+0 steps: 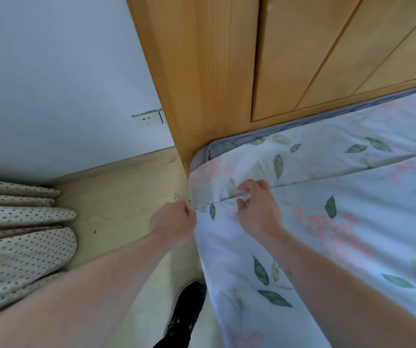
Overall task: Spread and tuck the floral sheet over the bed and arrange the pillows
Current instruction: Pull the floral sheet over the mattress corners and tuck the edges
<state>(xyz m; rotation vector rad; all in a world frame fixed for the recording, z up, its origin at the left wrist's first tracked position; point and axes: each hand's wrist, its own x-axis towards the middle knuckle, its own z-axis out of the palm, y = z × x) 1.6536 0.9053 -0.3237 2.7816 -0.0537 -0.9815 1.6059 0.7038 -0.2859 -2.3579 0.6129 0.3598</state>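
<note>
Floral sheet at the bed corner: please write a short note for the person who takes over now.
Left hand pinches the fold's end at the bed's side edge. Right hand grips the folded edge of the white floral cotton sheet near the wooden headboard.
Done: sheet spread over the visible bed.
Left: grey quilted mattress shows at the corner; cover it, tuck in. No pillows in view; arrange them later.

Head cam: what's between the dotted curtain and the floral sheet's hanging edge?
Bare pale wood floor, crossed by the left hand and its forearm; a dark shoe stands lower, beside the floral sheet. Head view only.
</note>
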